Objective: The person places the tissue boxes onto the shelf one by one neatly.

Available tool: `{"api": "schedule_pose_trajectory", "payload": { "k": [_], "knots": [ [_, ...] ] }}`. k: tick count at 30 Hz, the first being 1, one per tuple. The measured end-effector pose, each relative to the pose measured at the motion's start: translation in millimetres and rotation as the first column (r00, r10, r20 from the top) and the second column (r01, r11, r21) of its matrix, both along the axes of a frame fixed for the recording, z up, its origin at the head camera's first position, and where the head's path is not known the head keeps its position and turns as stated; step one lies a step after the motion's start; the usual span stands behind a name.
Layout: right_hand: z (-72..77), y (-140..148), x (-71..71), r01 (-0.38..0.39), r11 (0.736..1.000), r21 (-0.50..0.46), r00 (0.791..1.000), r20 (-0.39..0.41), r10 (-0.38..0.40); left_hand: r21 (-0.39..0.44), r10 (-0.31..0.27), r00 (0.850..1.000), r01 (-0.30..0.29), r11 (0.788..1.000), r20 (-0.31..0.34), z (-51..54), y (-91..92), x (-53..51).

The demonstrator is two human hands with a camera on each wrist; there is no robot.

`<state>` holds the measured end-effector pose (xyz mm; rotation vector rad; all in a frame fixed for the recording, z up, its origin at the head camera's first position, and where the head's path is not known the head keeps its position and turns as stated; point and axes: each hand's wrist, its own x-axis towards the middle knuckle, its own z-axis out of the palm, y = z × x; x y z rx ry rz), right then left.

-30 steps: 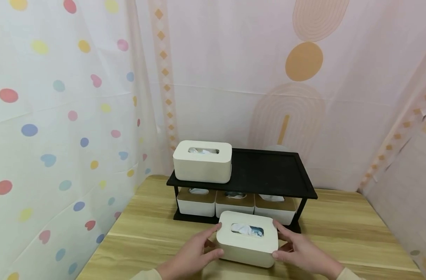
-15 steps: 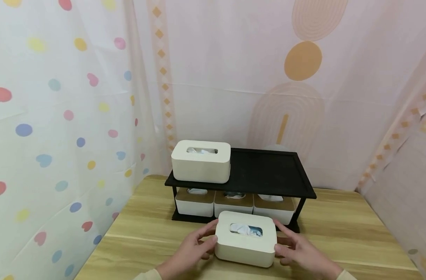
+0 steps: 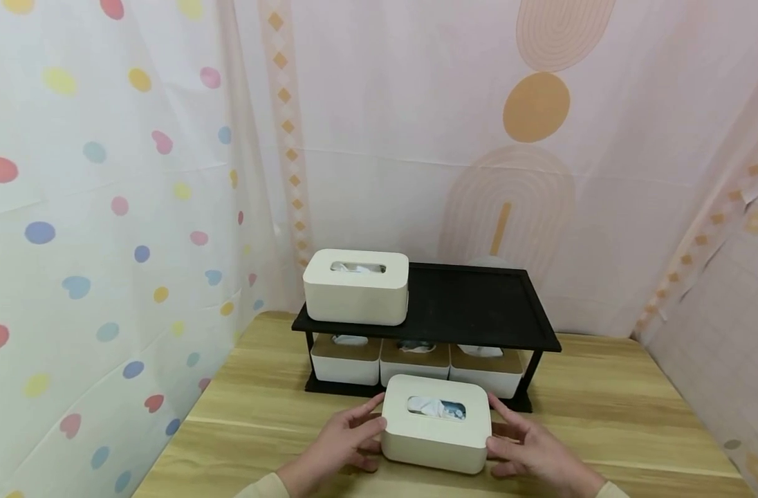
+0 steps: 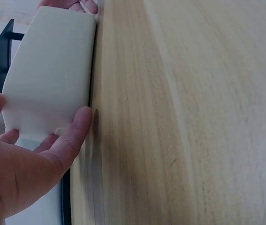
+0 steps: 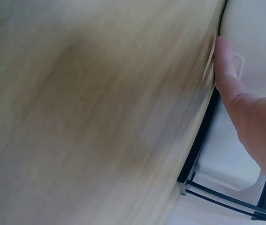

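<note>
A cream tissue box [image 3: 436, 439] with white tissue in its oval slot stands in front of the black rack, between both hands. My left hand [image 3: 344, 439] holds its left end, thumb near the front corner and a finger toward the back corner. My right hand [image 3: 528, 446] holds the opposite end in the same manner. In the left wrist view the tissue box [image 4: 50, 70] sits low at the wooden tabletop, the left hand [image 4: 34, 164] around its near end. The right wrist view shows the right hand [image 5: 257, 117] against the box, its other fingers mostly hidden.
A black two-tier rack [image 3: 472, 304] stands behind. On its upper tier, at the left, is another cream tissue box [image 3: 357, 297]. Below are three white tissue boxes with brown lids, including the left one [image 3: 346, 363]. Patterned curtains [image 3: 379, 173] hang behind the wooden table [image 3: 248, 408].
Both hands have shifted their fingers on the tissue box; the left thumb has moved up along its end. The box stays in front of the rack, and the head view has turned slightly.
</note>
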<state>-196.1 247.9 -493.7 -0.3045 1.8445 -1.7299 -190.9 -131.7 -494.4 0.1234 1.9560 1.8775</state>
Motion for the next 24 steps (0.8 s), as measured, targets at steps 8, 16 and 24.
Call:
{"api": "schedule_pose_trajectory", "payload": {
  "k": [8, 16, 24],
  "knots": [
    [2.1, -3.0, 1.4, 0.005, 1.000, 0.009, 1.000, -0.030, -0.005, 0.039, -0.017, 1.000, 0.017, 0.999, 0.007, -1.3, -3.0, 1.2],
    [8.5, -5.8, 1.6, -0.005, 1.000, -0.002, 0.997, -0.072, 0.005, 0.042, -0.012, 1.000, 0.012, 0.999, -0.003, 1.5, -5.4, 3.2],
    [18.3, -6.8, 3.2, 0.020, 1.000, 0.014, 0.999, -0.046, -0.019, 0.006, -0.017, 1.000, 0.017, 1.000, -0.016, 11.4, -7.6, 5.7]
  ]
}}
